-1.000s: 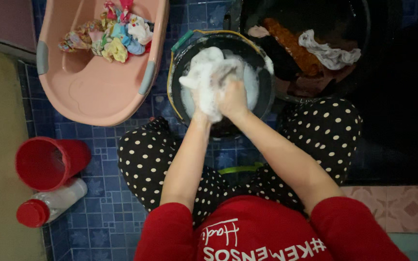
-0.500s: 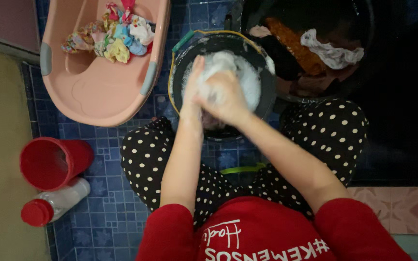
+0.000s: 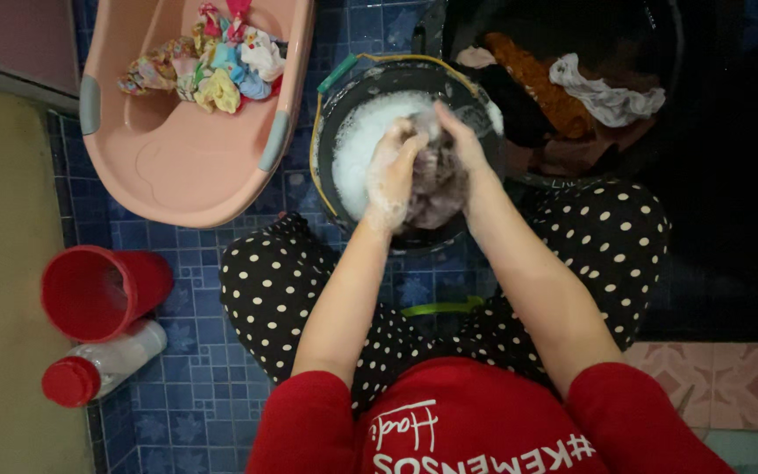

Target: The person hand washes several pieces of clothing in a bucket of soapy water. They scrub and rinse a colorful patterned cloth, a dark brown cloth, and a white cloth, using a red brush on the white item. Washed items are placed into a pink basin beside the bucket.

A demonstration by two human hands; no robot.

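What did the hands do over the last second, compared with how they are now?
The left hand and right hand kept rubbing a soapy cloth over the dark round bucket of suds. A second ago the cloth was a white foamy bundle held at the bucket's left; now it is greyish and squeezed between both hands further right. The pink plastic tub, red cup and red-capped bottle stayed put.

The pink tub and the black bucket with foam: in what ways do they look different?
The pink tub is pale, long and oval; the black bucket is dark and round. The tub holds a small heap of dry-looking colourful cloths at one end; the bucket holds white foam, where the left hand and right hand hold a soapy cloth. Both stand on the blue tiled floor.
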